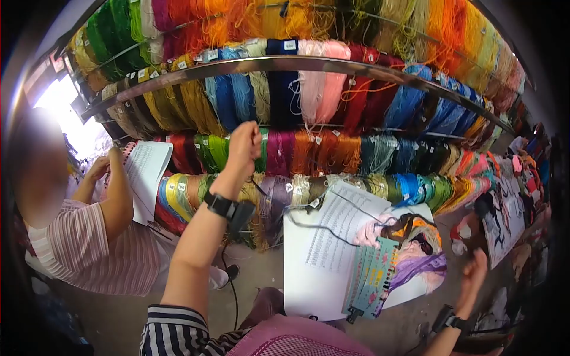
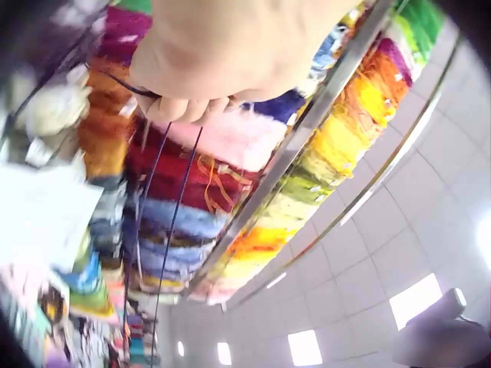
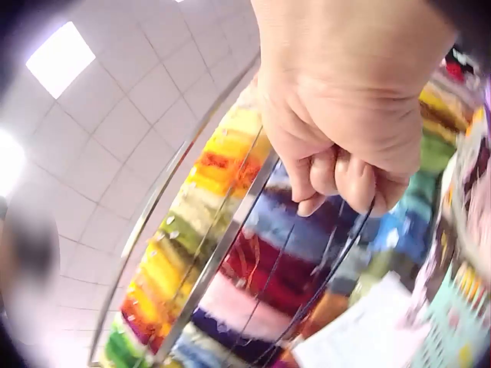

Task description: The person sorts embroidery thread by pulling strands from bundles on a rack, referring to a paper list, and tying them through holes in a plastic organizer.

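My left hand, fingers curled, is raised in front of the hanging skeins. In the left wrist view, dark thread runs down in strands from its fingers. Low at the right, my right hand also has its fingers curled, and it grips dark thread that stretches away toward the rack. Between the two hands lies a white board with a printed sheet. On it are a teal punched thread holder and bundles of purple thread, pink and orange thread. A loose dark strand crosses the sheet.
Metal rails carry tiers of coloured skeins ahead. At the left a person in a striped top holds a spiral notebook. Another board with threads stands at the far right. A dark cable hangs by my left arm.
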A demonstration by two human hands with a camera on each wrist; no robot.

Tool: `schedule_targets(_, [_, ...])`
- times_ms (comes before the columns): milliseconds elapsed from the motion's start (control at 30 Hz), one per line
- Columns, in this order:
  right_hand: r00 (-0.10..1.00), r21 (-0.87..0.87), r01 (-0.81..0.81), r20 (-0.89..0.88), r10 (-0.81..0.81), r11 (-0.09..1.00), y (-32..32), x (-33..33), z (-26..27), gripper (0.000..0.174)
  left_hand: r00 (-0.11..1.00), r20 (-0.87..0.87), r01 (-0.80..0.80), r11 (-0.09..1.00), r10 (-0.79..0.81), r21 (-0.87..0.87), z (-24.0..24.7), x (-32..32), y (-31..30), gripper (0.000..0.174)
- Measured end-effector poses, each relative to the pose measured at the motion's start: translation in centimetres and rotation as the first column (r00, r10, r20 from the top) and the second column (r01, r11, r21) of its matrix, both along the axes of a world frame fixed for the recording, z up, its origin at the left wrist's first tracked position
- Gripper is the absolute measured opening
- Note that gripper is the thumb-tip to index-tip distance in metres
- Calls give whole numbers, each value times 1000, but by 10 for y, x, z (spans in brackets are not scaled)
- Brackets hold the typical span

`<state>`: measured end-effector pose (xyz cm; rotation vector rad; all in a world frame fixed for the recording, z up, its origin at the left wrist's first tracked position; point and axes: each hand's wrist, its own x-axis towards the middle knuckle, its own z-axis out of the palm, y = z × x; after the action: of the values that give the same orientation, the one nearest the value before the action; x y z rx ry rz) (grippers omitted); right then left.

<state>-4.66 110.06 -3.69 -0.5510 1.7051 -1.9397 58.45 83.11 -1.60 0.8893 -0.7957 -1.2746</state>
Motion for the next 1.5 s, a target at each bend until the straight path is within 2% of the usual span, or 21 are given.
schedule_targets(67, [986,-109,160,-37,-165,981,30,-84,-20,18,923,283,-198,952,261,-232,14,14,-29,21])
schedule_targets(133, [991,-108,135,1,-135,985,42,-88,-14,20,580,376,-263,603,722,-753,17,16,-69,23])
schedule_targets(167, [994,-66,109,3,-109,992,44,-82,-16,20,578,374,-263,600,725,-756,21,14,-78,23])
schedule_targets(233, [993,-22,112,-24,-112,993,35,-43,-16,17,239,440,-422,501,866,-756,45,-3,-78,23])
schedule_targets(333, [996,85,48,67,-53,995,16,20,-15,16,99,569,-450,547,816,-706,48,0,-97,21])
schedule_targets(400, [990,71,-92,113,83,993,11,30,-29,14,98,581,-478,550,808,-684,49,-1,-90,19])
schedule_targets(533, [849,-54,-466,255,463,883,-7,83,-24,11,337,485,-348,585,807,-732,36,9,-67,16])
schedule_targets(600, [843,12,-502,233,485,865,-25,128,-12,11,756,425,-189,787,498,-587,28,11,-61,16])
schedule_targets(667, [798,37,-580,223,559,814,-43,164,-7,13,899,391,42,850,197,-524,25,-7,-30,13])
schedule_targets(733, [621,-83,-751,248,743,655,-63,199,-5,15,825,563,174,926,49,-335,17,-44,27,13])
schedule_targets(800, [660,87,-748,196,725,658,-82,252,8,19,616,783,402,822,84,-404,-10,-86,79,14])
schedule_targets(933, [469,-98,-857,260,844,506,-107,329,29,27,596,745,664,705,-299,-249,-59,-155,166,10])
schedule_targets(1000, [222,-129,-952,339,914,279,-106,310,31,27,498,803,719,673,-327,-172,-70,-167,177,9])
schedule_targets(1067, [276,-61,-954,200,940,293,-94,269,20,28,525,753,717,683,-396,-140,-90,-170,168,11])
schedule_targets(1167, [724,243,-668,-6,690,703,-58,177,17,25,673,721,545,770,-165,-333,-112,-151,134,21])
schedule_targets(1200, [838,319,-475,-119,532,820,-44,141,20,24,596,801,525,780,-51,-340,-112,-138,124,22])
schedule_targets(1233, [901,362,-216,-284,328,907,-25,97,18,21,544,815,505,854,-199,-128,-99,-129,124,19])
schedule_targets(1300, [792,170,229,-605,-82,958,28,-17,9,17,565,762,514,858,-315,-26,-107,-124,116,14])
schedule_targets(1333, [553,78,460,-805,-216,885,63,-87,6,15,569,755,511,860,-324,-16,-107,-127,116,14])
schedule_targets(1367, [547,21,613,-732,-405,790,83,-100,28,14,567,755,511,859,-329,-10,-114,-135,115,14])
schedule_targets(1500, [647,-179,370,-655,-391,911,84,-72,57,13,564,443,683,695,-696,223,-126,-188,133,16])
